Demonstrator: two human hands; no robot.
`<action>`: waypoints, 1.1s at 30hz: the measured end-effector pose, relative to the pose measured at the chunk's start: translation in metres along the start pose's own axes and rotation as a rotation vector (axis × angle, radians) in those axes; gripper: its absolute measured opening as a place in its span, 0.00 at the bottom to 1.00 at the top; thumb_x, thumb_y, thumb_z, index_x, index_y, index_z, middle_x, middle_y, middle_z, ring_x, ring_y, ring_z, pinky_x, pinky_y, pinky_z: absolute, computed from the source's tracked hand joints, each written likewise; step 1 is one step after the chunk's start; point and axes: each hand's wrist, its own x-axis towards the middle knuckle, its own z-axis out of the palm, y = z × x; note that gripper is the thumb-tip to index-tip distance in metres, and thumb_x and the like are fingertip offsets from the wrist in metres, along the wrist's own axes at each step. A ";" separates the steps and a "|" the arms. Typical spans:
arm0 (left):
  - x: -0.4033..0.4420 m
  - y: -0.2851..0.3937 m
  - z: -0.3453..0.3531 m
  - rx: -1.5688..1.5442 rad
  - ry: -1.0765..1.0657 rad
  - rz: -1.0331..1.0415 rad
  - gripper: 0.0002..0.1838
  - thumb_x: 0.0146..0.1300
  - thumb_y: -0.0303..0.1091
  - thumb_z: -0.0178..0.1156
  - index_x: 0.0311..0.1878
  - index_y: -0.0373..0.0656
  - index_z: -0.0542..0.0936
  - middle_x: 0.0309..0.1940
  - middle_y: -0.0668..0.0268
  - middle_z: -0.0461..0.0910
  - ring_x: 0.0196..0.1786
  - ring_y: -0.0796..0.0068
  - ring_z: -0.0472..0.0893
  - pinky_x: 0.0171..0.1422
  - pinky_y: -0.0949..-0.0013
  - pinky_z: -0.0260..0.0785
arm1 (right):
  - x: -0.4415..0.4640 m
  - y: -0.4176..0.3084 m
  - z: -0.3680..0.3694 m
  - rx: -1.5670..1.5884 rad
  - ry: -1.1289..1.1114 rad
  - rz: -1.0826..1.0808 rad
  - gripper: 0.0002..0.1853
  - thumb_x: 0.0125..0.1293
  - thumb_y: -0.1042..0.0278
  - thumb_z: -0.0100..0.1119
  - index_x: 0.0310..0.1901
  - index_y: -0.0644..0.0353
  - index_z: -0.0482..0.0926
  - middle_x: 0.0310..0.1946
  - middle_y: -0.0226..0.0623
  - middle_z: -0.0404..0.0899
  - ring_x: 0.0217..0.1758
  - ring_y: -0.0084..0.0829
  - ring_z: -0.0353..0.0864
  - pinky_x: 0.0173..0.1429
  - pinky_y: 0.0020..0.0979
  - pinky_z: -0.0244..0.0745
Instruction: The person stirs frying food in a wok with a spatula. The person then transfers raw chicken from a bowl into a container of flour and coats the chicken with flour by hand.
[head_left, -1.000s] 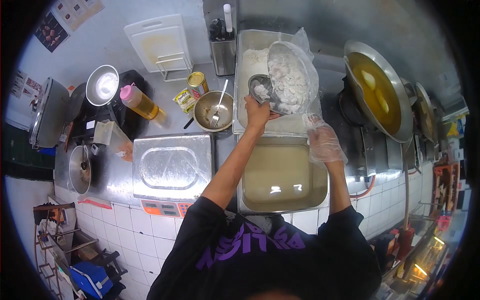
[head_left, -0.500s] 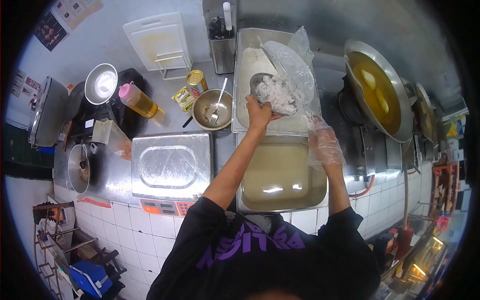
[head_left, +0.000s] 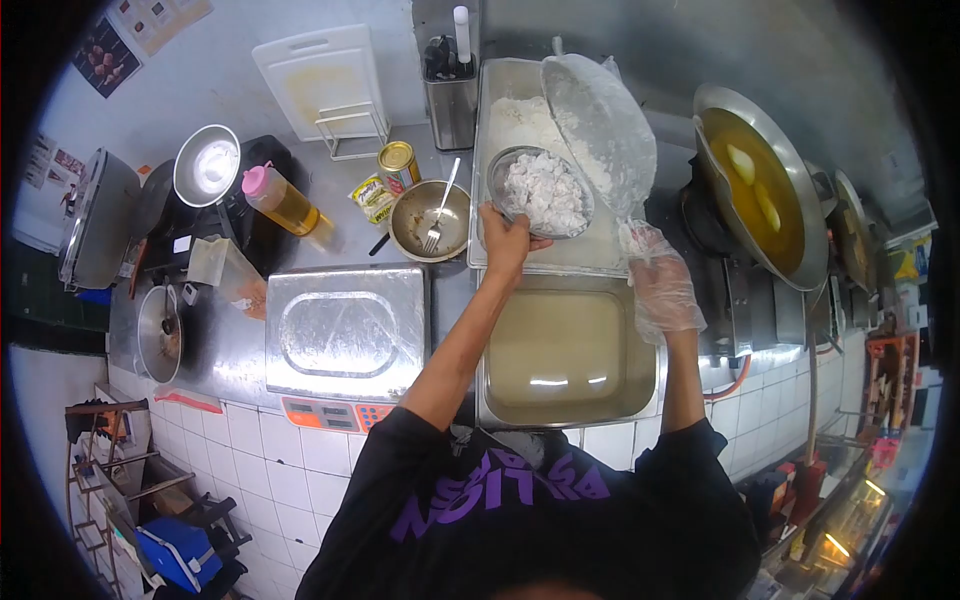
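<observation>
My left hand point(head_left: 508, 240) is bare and grips the near-left rim of a metal bowl point(head_left: 499, 190). Flour-coated pieces point(head_left: 548, 192) fill this bowl, which is over a tray of flour point(head_left: 520, 118). A plastic glove covers my right hand point(head_left: 655, 275), closed at the lower edge of a large, floury, tilted sieve-like basin point(head_left: 612, 125). The basin leans over the tray's right side, with loose flour along its left edge. Nearer my body is a steel pan of cloudy liquid point(head_left: 560, 345).
A wok of oil point(head_left: 770, 200) with pale pieces stands at the right. Left of the trays are a scale point(head_left: 347, 335), a bowl with a fork point(head_left: 405, 225), a can point(head_left: 398, 165), an oil bottle point(head_left: 280, 200) and a utensil holder point(head_left: 452, 110).
The coated pieces have passed from the large basin into the metal bowl. That basin has tipped and lifted to the right, and the filled bowl has moved slightly left.
</observation>
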 end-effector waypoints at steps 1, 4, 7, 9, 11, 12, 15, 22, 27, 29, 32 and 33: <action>-0.002 0.001 -0.005 0.000 0.002 0.003 0.21 0.61 0.19 0.45 0.54 0.38 0.50 0.50 0.46 0.65 0.36 0.58 0.81 0.31 0.64 0.83 | 0.004 0.008 0.000 0.001 -0.001 -0.004 0.24 0.62 0.61 0.51 0.60 0.58 0.70 0.55 0.51 0.72 0.57 0.50 0.70 0.62 0.40 0.66; -0.015 0.018 -0.023 0.019 0.030 -0.033 0.20 0.62 0.20 0.44 0.54 0.39 0.50 0.49 0.47 0.66 0.36 0.59 0.81 0.31 0.63 0.83 | 0.022 0.028 0.003 -0.393 0.028 -0.064 0.21 0.63 0.64 0.49 0.57 0.58 0.72 0.53 0.52 0.73 0.55 0.51 0.72 0.61 0.38 0.68; -0.035 0.035 -0.041 0.038 0.052 -0.015 0.19 0.61 0.22 0.48 0.51 0.39 0.53 0.49 0.49 0.65 0.37 0.58 0.80 0.36 0.60 0.83 | 0.056 0.019 0.004 0.036 0.080 0.122 0.23 0.62 0.56 0.52 0.53 0.64 0.74 0.55 0.56 0.71 0.61 0.50 0.68 0.65 0.40 0.59; -0.045 0.050 -0.048 0.048 0.110 0.000 0.19 0.60 0.22 0.47 0.52 0.38 0.53 0.48 0.50 0.66 0.38 0.58 0.80 0.35 0.61 0.83 | 0.102 0.025 0.014 -0.186 0.004 0.036 0.22 0.62 0.55 0.52 0.51 0.64 0.75 0.53 0.58 0.72 0.59 0.52 0.69 0.64 0.42 0.62; -0.053 0.058 -0.054 0.081 0.129 0.003 0.20 0.60 0.22 0.46 0.54 0.38 0.53 0.49 0.50 0.66 0.40 0.58 0.80 0.35 0.62 0.82 | 0.149 0.064 0.044 -0.302 0.013 0.017 0.21 0.62 0.56 0.52 0.49 0.64 0.76 0.51 0.59 0.73 0.57 0.54 0.71 0.61 0.44 0.64; -0.057 0.061 -0.057 0.075 0.142 0.006 0.20 0.60 0.22 0.46 0.54 0.38 0.53 0.50 0.51 0.65 0.40 0.59 0.80 0.34 0.63 0.82 | 0.170 0.092 0.067 -0.347 0.042 0.029 0.20 0.62 0.56 0.52 0.48 0.64 0.77 0.49 0.60 0.74 0.55 0.55 0.73 0.59 0.46 0.67; -0.067 0.067 -0.065 0.073 0.174 0.017 0.19 0.60 0.23 0.46 0.52 0.39 0.52 0.47 0.50 0.66 0.38 0.59 0.81 0.33 0.63 0.83 | 0.214 0.129 0.115 -0.398 0.040 -0.031 0.20 0.61 0.57 0.52 0.47 0.64 0.77 0.43 0.60 0.76 0.49 0.56 0.76 0.54 0.47 0.70; -0.083 0.069 -0.083 0.078 0.202 0.036 0.20 0.60 0.22 0.45 0.53 0.38 0.52 0.49 0.50 0.65 0.38 0.59 0.81 0.33 0.66 0.83 | 0.229 0.142 0.110 -0.423 0.121 -0.029 0.20 0.61 0.58 0.53 0.47 0.65 0.77 0.43 0.61 0.76 0.49 0.57 0.75 0.53 0.47 0.71; -0.092 0.071 -0.084 0.078 0.236 0.008 0.19 0.59 0.21 0.46 0.52 0.37 0.53 0.51 0.51 0.64 0.42 0.58 0.81 0.32 0.68 0.83 | 0.222 0.132 0.074 -0.188 0.078 0.116 0.25 0.59 0.55 0.56 0.51 0.68 0.73 0.43 0.59 0.77 0.47 0.52 0.78 0.50 0.42 0.72; -0.092 0.068 -0.087 0.066 0.239 0.014 0.19 0.59 0.21 0.46 0.51 0.37 0.53 0.51 0.51 0.64 0.42 0.58 0.81 0.31 0.68 0.83 | 0.215 0.128 0.071 -0.171 0.061 0.201 0.24 0.59 0.54 0.56 0.49 0.68 0.74 0.42 0.58 0.77 0.47 0.49 0.78 0.51 0.41 0.72; -0.097 0.064 -0.093 0.036 0.234 0.007 0.18 0.59 0.21 0.46 0.50 0.38 0.53 0.51 0.53 0.63 0.42 0.59 0.80 0.29 0.69 0.83 | 0.212 0.133 0.063 -0.216 -0.201 0.246 0.23 0.58 0.55 0.57 0.47 0.67 0.75 0.44 0.58 0.77 0.49 0.50 0.77 0.53 0.41 0.71; -0.099 0.063 -0.094 0.019 0.223 0.002 0.18 0.59 0.21 0.46 0.50 0.38 0.53 0.50 0.54 0.63 0.42 0.59 0.80 0.29 0.69 0.83 | 0.216 0.135 0.062 -0.219 -0.200 0.235 0.23 0.58 0.55 0.57 0.47 0.67 0.75 0.44 0.58 0.77 0.49 0.50 0.77 0.53 0.41 0.71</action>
